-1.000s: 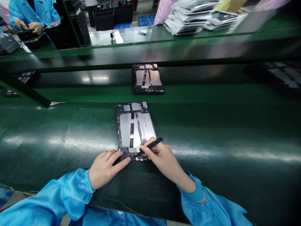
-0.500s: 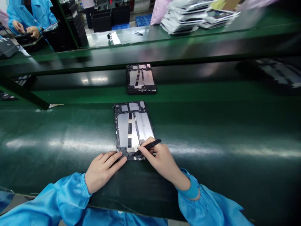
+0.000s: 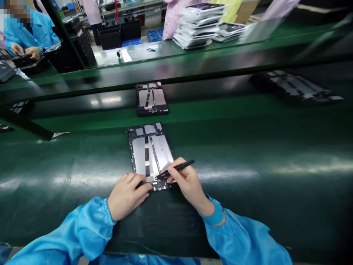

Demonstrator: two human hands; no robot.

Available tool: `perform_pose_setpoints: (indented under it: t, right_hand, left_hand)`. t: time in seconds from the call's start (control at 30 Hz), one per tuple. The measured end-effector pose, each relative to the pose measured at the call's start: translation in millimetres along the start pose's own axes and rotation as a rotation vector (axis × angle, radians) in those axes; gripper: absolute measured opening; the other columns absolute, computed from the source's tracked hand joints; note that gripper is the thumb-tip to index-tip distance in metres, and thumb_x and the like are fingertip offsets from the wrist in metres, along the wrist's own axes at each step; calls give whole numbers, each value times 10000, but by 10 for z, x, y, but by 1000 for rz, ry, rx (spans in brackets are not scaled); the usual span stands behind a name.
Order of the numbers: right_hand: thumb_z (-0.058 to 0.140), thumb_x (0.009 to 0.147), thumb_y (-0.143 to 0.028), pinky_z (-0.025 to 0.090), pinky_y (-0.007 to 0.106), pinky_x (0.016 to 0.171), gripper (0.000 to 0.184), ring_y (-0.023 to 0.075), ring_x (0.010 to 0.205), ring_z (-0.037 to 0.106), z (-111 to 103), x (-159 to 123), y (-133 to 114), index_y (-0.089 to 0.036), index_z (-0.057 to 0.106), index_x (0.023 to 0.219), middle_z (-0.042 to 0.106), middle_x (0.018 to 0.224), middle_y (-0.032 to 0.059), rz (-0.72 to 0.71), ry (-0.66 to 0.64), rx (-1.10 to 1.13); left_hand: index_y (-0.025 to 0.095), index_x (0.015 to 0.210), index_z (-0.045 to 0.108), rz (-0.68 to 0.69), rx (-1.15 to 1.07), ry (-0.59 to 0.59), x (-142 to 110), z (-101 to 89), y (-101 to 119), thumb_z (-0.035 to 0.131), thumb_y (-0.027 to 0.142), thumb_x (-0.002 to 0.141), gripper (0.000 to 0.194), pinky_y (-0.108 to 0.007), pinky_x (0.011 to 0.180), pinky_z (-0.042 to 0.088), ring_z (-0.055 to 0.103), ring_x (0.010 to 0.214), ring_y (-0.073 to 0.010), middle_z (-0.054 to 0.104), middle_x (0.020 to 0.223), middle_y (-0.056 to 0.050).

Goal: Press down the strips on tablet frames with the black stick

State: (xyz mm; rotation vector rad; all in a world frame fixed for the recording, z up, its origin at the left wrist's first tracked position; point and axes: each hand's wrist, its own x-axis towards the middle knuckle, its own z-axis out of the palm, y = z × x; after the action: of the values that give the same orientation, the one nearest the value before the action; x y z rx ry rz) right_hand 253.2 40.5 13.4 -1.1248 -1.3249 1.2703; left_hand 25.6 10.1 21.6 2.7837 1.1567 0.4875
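Note:
An opened tablet lies on the green bench in front of me, its inside facing up, with silver battery panels and a dark flat cable. My left hand grips its lower left corner, fingers bent over the frame and thumb along the bottom edge. Black tweezers are held in my right hand like a pen. Their slightly parted tips point at the light strip below the battery, near the small board at the bottom. My right fingers hide the tablet's lower right corner.
Behind it sits a second opened tablet; another is farther right, blurred. A raised green shelf crosses beyond, bearing stacked white packets and another pair of tweezers. A slanted green post stands left. A co-worker handles dark parts.
My left hand has slid right along the tablet's bottom edge, and its fingers are more bent. The tweezers' tips have moved up slightly and show apart. The whole view has shifted.

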Motion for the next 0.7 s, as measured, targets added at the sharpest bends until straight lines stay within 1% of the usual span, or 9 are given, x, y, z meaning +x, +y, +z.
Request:
perform_pose_setpoints:
  t: [0.07,0.13,0.23,0.3,0.37,0.43,0.5,0.6,0.7]
  right_hand:
    - [615,920,-555,539,282,556,368,175,591,627,6,1,32,-203,563,823,602,769,22,-13,41,14]
    - [600,925,-553,552,323,657,351,206,681,645,-11,18,90,-220,545,830,614,780,28,-45,167,4]
    - [603,906,-577,532,377,788,352,238,783,647,-54,74,184,-243,503,852,613,783,25,-35,342,63]
    - [614,891,-578,531,366,742,356,240,759,645,-40,123,210,-247,484,869,611,767,18,26,307,166]
    - [620,883,-575,526,333,658,358,230,705,637,59,183,197,-243,488,872,611,747,13,66,214,225]
    - [629,872,-580,523,312,637,366,220,687,634,259,271,166,-232,515,852,616,735,11,53,126,219]
    - [631,858,-601,533,306,656,393,219,706,647,531,409,143,-218,561,815,630,730,16,28,21,206]
    - [565,876,-643,550,307,657,466,220,687,672,925,714,166,-191,644,794,659,720,35,-23,-103,168]
    - [464,923,-652,525,285,562,521,199,572,648,1100,1069,257,-180,682,962,644,654,26,-81,-50,95]
  left_hand:
    - [230,1115,608,5,19,-69,45,-30,-11,595,235,926,189,-338,718,425,530,919,-218,595,1077,-58]
    - [238,1108,611,22,21,-109,75,-39,-33,617,232,907,202,-340,712,420,523,916,-222,585,1071,-57]
    - [235,1117,613,3,-120,-59,57,-1,-80,590,260,936,185,-345,778,442,521,969,-220,581,1092,-65]
    - [224,1170,595,-50,-248,9,8,33,-105,563,302,964,223,-345,831,454,522,1001,-215,589,1099,-75]
    - [211,1227,570,-73,-248,52,-59,48,-117,568,363,964,304,-343,804,457,534,961,-216,606,1056,-78]
    - [205,1258,562,-33,-96,50,-137,37,-137,575,395,956,357,-343,731,443,536,868,-217,610,981,-72]
    - [198,1267,569,20,79,30,-223,13,-219,556,352,965,339,-342,695,429,528,809,-215,597,939,-70]
    - [210,1303,566,-15,254,37,-316,-27,-584,525,266,968,342,-342,723,442,537,830,-214,591,990,-82]
    - [258,1359,545,-204,390,71,-259,-96,-1245,519,194,935,429,-352,787,461,552,927,-234,606,1097,-89]
